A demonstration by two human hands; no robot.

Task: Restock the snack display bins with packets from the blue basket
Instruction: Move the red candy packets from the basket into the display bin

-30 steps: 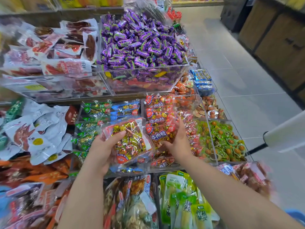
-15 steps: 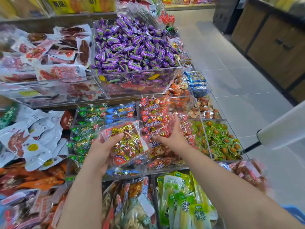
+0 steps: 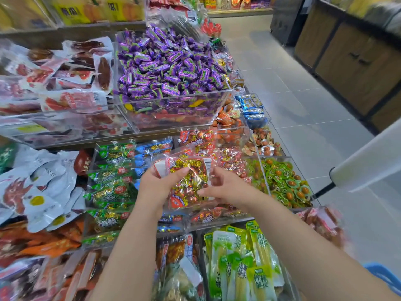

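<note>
Gripping the clear packet (image 3: pixel 188 181) of gold and red wrapped sweets by its left edge, the left hand (image 3: pixel 157 190) has its thumb across the front and its fingers curled behind, as it did half a second ago. The right hand (image 3: pixel 227 189) has changed. It was pressing down among the red packets (image 3: pixel 198 137) in their bin, and it has now come across to the packet's right edge, thumb on the front and fingers curled behind. Both hands hold the packet up above the middle bins.

The display runs from white pouches (image 3: pixel 36 192) at the far left, past green packets (image 3: pixel 108 190), to green-wrapped snacks (image 3: pixel 286 183) on the right. Purple sweets (image 3: pixel 169 66) are heaped in a clear bin on the upper tier. A white roll (image 3: pixel 368 164) juts in from the right edge. Below it is a reddish blur that may be more packets. The blue basket (image 3: pixel 384 276) shows only a rim at the bottom right corner. A grey tiled floor (image 3: pixel 303 105) leads back to wooden cabinets (image 3: pixel 358 61).
</note>
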